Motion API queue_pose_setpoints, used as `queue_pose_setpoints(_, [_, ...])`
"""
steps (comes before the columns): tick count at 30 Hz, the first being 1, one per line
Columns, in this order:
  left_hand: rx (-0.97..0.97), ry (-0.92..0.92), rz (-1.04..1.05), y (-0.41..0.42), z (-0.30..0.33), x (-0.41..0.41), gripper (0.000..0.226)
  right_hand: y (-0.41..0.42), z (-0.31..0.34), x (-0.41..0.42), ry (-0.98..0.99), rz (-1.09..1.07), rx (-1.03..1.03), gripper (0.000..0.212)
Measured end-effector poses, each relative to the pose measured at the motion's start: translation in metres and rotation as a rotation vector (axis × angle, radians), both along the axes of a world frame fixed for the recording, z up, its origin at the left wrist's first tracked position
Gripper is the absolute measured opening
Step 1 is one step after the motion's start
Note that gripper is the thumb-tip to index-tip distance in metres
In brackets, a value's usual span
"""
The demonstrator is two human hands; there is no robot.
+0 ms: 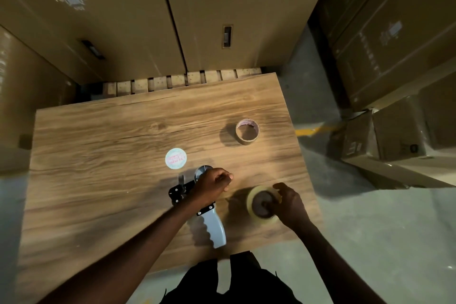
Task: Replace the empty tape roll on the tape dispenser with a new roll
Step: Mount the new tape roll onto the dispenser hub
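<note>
Here, new roll (pixel 262 203) in right hand (pixel 291 205) fingers, just beside tape dispenser (pixel 197 205) under curled left hand (pixel 212 184).

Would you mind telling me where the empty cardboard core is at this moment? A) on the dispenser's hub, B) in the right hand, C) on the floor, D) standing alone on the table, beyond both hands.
D: the empty core stands by itself on the table, clear of the dispenser under the left hand, while the right hand holds the new roll.
</note>
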State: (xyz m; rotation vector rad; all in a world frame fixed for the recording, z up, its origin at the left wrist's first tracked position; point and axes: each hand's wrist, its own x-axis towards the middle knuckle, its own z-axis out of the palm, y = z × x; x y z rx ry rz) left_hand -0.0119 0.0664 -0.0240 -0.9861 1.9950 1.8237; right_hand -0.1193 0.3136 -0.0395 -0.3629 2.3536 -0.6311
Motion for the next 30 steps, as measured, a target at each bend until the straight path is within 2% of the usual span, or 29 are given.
queue_pose_setpoints(5, [-0.03,-0.004,0.056,-0.002,0.009,0.024,0.017,-0.005,0.001,0.002,0.029,-0.044,-0.004,0.026])
queue_pose_setpoints(10, [-0.068,0.021,0.083,-0.01,0.014,0.036,0.01,-0.008,0.013,0.001,0.072,-0.032,-0.079,0.02])
queue_pose_setpoints(13, [-0.065,0.051,0.081,-0.016,0.017,0.039,0.029,-0.023,0.021,-0.004,0.106,-0.017,-0.145,0.018])
queue_pose_setpoints(19, [-0.089,0.145,0.033,-0.03,0.04,0.036,0.051,-0.073,0.04,-0.019,0.07,-0.003,-0.22,0.021])
queue_pose_setpoints(26, [-0.284,0.204,-0.026,-0.06,0.055,0.045,0.011,-0.114,0.062,-0.021,-0.096,-0.021,-0.297,0.021])
queue_pose_setpoints(30, [-0.321,0.213,0.016,-0.069,0.057,0.053,0.008,-0.13,0.066,-0.016,-0.198,-0.029,-0.325,0.017])
